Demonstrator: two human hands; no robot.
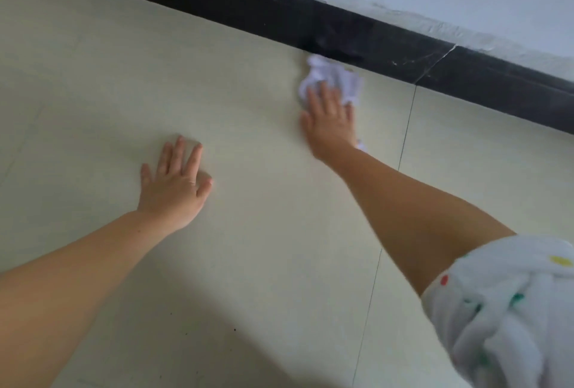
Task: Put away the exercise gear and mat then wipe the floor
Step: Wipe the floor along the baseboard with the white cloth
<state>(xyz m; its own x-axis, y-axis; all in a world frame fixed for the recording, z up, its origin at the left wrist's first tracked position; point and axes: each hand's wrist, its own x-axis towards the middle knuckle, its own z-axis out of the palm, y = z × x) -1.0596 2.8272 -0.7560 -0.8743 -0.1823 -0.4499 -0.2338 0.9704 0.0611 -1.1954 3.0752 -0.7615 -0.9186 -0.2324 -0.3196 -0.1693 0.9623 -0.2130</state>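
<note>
Left hand (pixel 174 182): flat on pale tiled floor (pixel 248 232), fingers straight, slightly spread, holding nothing. Right hand (pixel 329 120): fingers extended together, pressing crumpled white cloth (pixel 338 80) onto floor; cloth bunches beyond fingertips, touching black skirting board (pixel 403 55).

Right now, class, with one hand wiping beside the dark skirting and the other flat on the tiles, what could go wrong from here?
1. The right hand pushes the white cloth right at the black baseboard; fingers may knock it.
2. The left hand braces on the smooth floor; if the tiles get damp, it could slip.
3. Dark specks near the person may be missed.
</note>
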